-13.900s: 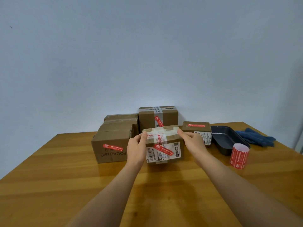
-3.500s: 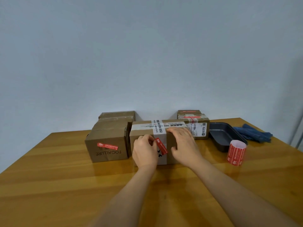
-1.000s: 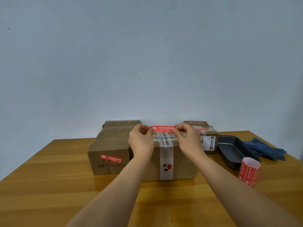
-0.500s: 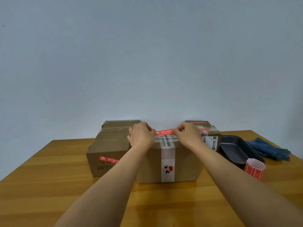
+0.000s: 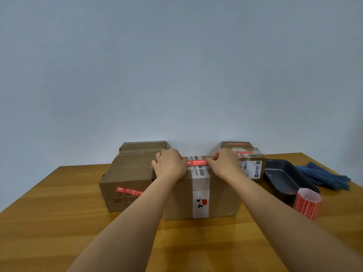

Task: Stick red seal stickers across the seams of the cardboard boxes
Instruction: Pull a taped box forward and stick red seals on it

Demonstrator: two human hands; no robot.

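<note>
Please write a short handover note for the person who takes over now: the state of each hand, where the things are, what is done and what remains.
Left hand and right hand each hold one end of a red seal sticker, stretched across the white tape on top of the front box.
Sticker roll stands on the table, at the right, in front of the dark tray.
Done: the left box and the right rear boxes show red stickers.
Left: press this sticker flat; check the left rear box, where no seal shows.
</note>
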